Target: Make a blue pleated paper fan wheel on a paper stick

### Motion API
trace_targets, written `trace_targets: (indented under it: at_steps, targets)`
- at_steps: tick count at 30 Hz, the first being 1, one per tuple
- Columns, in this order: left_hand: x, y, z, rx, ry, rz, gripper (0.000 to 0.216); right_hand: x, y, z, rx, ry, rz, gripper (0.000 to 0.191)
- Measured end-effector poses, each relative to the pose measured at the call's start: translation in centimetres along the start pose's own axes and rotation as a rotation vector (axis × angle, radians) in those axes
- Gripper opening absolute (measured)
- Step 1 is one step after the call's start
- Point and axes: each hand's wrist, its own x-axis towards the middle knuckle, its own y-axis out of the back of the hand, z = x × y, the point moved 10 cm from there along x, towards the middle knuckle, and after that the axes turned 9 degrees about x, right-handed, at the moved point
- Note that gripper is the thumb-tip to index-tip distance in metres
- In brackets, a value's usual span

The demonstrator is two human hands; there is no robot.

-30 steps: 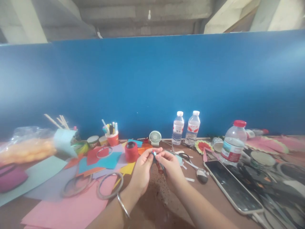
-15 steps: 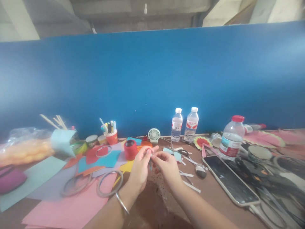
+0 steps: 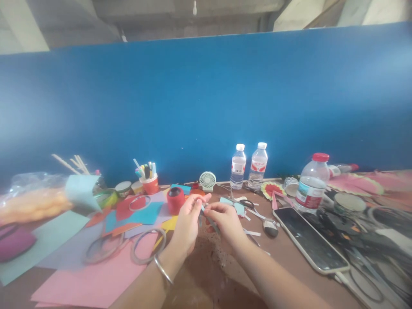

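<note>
My left hand (image 3: 189,221) and my right hand (image 3: 223,219) meet over the middle of the brown table. Between their fingertips is a narrow pale blue strip (image 3: 202,208), probably paper. Both hands are closed in a pinch on it, and the fingers hide most of it. A greyish end of the strip hangs below the right fingers. Left of my left hand stands a red roll (image 3: 175,201) with a dark centre. Beyond my right hand lie black-handled scissors (image 3: 247,204) among pale paper scraps (image 3: 238,208).
Coloured paper sheets (image 3: 93,283) and grey tape rings (image 3: 148,259) cover the left side. A pen cup (image 3: 150,185), a small fan (image 3: 207,181) and two water bottles (image 3: 238,169) line the back. Rightward are a phone (image 3: 312,240), a larger red-capped bottle (image 3: 311,189) and cables (image 3: 363,283).
The pale blue strip shows more between my fingertips, and a greyish end now shows under my right hand. Both hands stay in nearly the same place. The view shifts slightly.
</note>
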Motion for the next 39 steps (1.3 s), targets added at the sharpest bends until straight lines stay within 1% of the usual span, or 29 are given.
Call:
trace_targets:
  at_steps: [4, 9, 13, 18, 23, 26, 30, 32, 34, 36, 39]
  targets:
    - [0.0, -0.1, 0.1, -0.012, 0.005, -0.03, 0.02, 0.0, -0.1, 0.6, 0.076, -0.046, 0.003, 0.016]
    - [0.0, -0.5, -0.4, -0.106, 0.054, -0.061, 0.017, -0.1, -0.1, 0.7, 0.093, -0.028, -0.012, 0.021]
    - [-0.1, -0.7, -0.8, -0.152, 0.094, -0.08, 0.018, -0.2, -0.3, 0.8, 0.13, -0.046, -0.028, 0.023]
    - [-0.1, -0.6, -0.6, -0.162, 0.076, -0.054, 0.018, -0.2, -0.2, 0.8, 0.119, -0.032, -0.016, 0.02]
    - [-0.2, -0.6, 0.0, -0.171, 0.065, -0.023, 0.021, -0.1, -0.3, 0.7, 0.106, 0.023, -0.015, 0.017]
    - [-0.5, -0.6, 0.0, -0.185, 0.077, -0.014, 0.022, -0.2, -0.2, 0.2, 0.027, 0.088, -0.004, 0.014]
    - [-0.7, -0.7, 0.1, -0.252, 0.077, -0.014, 0.021, -0.9, -0.5, -1.6, -0.194, 0.267, 0.016, 0.009]
    - [-0.6, -0.7, 0.2, -0.27, 0.077, -0.011, 0.02, -1.6, -0.5, -2.7, -0.264, 0.364, 0.041, 0.005]
    - [-0.4, -0.6, 0.3, -0.284, 0.087, -0.023, 0.018, -2.0, -0.5, -3.3, -0.269, 0.413, 0.06, 0.003]
    - [-0.1, -0.5, 0.5, -0.298, 0.103, -0.045, 0.019, -2.0, -0.2, -3.5, -0.224, 0.415, 0.077, 0.009]
    - [0.2, -0.4, 0.8, -0.298, 0.128, -0.102, 0.026, -1.7, 0.3, -3.5, -0.178, 0.402, 0.097, 0.015]
